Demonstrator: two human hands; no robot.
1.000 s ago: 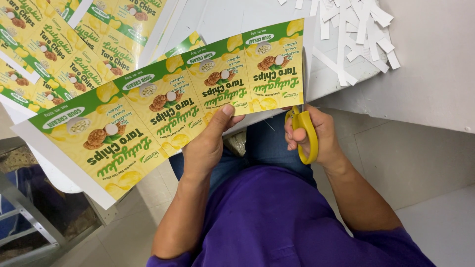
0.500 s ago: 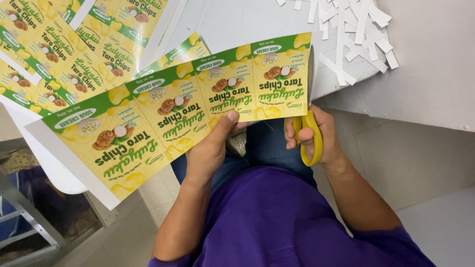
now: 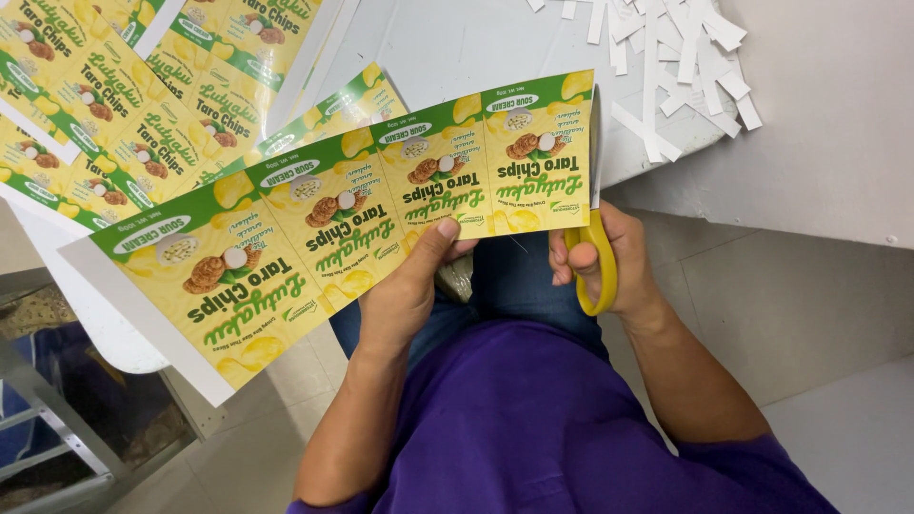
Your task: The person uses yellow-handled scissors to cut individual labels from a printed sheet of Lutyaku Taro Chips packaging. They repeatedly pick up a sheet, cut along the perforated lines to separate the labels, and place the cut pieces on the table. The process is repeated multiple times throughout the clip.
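Label strip (image 3: 362, 224) held up over the lap, just off the table edge (image 3: 762, 205). Left hand (image 3: 409, 290) pinches its lower edge, thumb on top. Right hand (image 3: 605, 262) closed through yellow scissors (image 3: 602, 271) at strip's right end. Since earlier: strip shifted right, scissors now cutting its right margin. White offcuts (image 3: 685, 57) on table

The blades of the yellow scissors (image 3: 598, 266) are hidden behind the strip of printed labels (image 3: 362, 214), at twelve o'clock from the handles. The right hand (image 3: 605, 266) has its fingertips tucked inside the handle loops. Of the left hand (image 3: 409, 290), only the thumb lies over the strip; its fingers are underneath. The label sheets (image 3: 114, 105) at ten o'clock and the paper scraps (image 3: 666, 57) at one o'clock run off the picture's edge.
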